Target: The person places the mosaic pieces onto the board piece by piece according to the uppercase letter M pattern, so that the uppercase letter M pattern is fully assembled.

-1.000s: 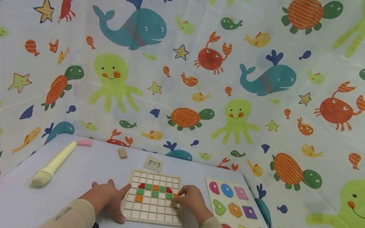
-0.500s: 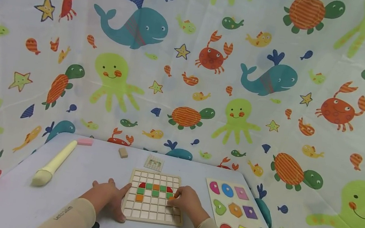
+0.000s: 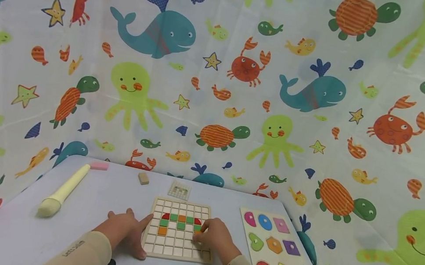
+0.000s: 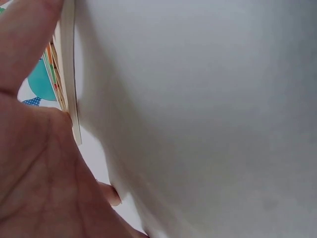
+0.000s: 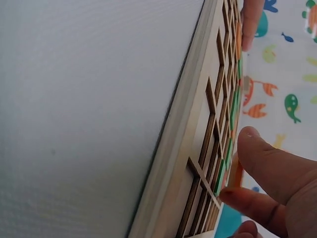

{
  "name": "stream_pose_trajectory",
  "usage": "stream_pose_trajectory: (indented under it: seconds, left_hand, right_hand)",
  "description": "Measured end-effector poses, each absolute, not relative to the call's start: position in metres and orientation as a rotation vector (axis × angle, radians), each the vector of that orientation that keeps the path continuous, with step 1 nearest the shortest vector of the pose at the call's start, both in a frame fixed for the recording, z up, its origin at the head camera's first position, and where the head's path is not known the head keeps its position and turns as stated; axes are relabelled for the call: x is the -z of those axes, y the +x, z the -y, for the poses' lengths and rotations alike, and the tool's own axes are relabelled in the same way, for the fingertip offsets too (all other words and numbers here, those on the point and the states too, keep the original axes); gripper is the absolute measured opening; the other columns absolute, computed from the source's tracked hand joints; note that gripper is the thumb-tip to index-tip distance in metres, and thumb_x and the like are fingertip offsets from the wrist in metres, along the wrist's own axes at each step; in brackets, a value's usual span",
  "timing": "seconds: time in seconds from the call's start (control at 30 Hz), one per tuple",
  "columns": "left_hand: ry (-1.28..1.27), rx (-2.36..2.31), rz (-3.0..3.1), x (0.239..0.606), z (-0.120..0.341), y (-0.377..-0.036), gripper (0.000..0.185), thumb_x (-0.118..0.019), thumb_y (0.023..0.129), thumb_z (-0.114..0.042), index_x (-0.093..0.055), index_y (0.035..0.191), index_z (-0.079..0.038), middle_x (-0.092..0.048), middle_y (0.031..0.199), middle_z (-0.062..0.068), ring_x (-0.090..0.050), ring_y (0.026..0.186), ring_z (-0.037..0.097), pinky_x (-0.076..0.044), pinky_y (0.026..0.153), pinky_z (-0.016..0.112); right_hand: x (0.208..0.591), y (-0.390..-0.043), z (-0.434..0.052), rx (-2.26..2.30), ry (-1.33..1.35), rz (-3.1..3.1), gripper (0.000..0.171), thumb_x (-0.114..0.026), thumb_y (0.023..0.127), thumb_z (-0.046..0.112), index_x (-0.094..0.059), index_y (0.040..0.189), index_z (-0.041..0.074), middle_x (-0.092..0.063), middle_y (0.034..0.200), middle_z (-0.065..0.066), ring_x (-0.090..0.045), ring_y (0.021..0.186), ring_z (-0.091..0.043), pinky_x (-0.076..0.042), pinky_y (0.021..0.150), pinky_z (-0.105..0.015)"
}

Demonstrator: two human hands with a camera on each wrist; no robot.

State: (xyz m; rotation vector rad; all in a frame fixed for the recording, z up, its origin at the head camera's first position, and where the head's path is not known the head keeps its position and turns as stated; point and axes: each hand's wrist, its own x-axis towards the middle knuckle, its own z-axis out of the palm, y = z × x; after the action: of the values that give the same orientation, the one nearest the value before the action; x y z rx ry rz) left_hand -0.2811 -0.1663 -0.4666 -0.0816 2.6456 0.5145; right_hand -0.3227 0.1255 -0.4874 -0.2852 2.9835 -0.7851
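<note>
Orange tile (image 3: 198,233) lies flat in grid board (image 3: 175,251), pinched by right hand (image 3: 215,237) fingers; left hand (image 3: 122,229) flat.

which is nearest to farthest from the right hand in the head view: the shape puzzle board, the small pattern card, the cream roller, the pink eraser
From the right hand:
1. Shape puzzle board, just to its right.
2. Small pattern card, behind the wooden grid board.
3. Cream roller, far left.
4. Pink eraser, back left corner; close to the roller's far end, but slightly farther.

Bright, even; wrist views blurry
</note>
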Motion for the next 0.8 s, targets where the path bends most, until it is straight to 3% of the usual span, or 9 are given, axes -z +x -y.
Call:
stream_pose_trajectory:
  seconds: [0.17,0.3,0.53,0.63,0.8]
  left_hand:
    - [-0.081,-0.508,-2.645,0.466,0.167,-0.282,0.124,-0.1,0.06,-0.06,-0.04,0.164,-0.03,-0.022,0.164,0.045,-0.013,0.137,0.087,-0.021,0.11,0.091]
    - [-0.078,-0.504,-2.644,0.466,0.167,-0.282,0.124,-0.099,0.06,-0.06,-0.04,0.164,-0.029,-0.023,0.164,0.046,-0.014,0.137,0.087,-0.021,0.11,0.091]
    - [-0.07,-0.49,-2.645,0.468,0.166,-0.284,0.123,-0.099,0.061,-0.06,-0.04,0.164,-0.029,-0.023,0.163,0.046,-0.014,0.136,0.088,-0.019,0.111,0.09]
    - [-0.069,-0.486,-2.641,0.472,0.167,-0.285,0.123,-0.099,0.061,-0.061,-0.04,0.164,-0.029,-0.023,0.163,0.046,-0.014,0.136,0.088,-0.02,0.112,0.09]
    - [-0.04,-0.514,-2.662,0.486,0.173,-0.279,0.122,-0.096,0.062,-0.065,-0.04,0.163,-0.027,-0.026,0.163,0.043,-0.017,0.138,0.085,-0.023,0.11,0.09]
  right_hand:
    - [0.486,-0.322,-0.125,0.784,-0.267,-2.995,0.025,-0.093,0.082,0.032,-0.076,0.083,0.014,-0.067,0.092,-0.001,-0.055,0.085,-0.02,-0.053,0.076,-0.041]
    - [0.486,-0.321,-0.124,0.749,-0.267,-2.989,0.011,-0.088,0.088,0.023,-0.08,0.083,0.018,-0.067,0.09,0.0,-0.055,0.083,-0.019,-0.051,0.074,-0.039]
    - [0.483,-0.311,-0.121,0.691,-0.307,-2.967,0.005,-0.081,0.093,0.014,-0.086,0.092,0.015,-0.077,0.106,-0.002,-0.064,0.096,-0.02,-0.059,0.092,-0.049]
    - [0.48,-0.306,-0.119,0.69,-0.32,-2.972,0.012,-0.08,0.095,0.019,-0.085,0.105,0.014,-0.075,0.111,-0.004,-0.064,0.101,-0.021,-0.058,0.098,-0.052]
    - [0.478,-0.296,-0.121,0.713,-0.331,-3.078,0.038,-0.077,0.098,0.032,-0.075,0.133,0.018,-0.064,0.11,-0.006,-0.056,0.091,-0.018,-0.057,0.085,-0.044]
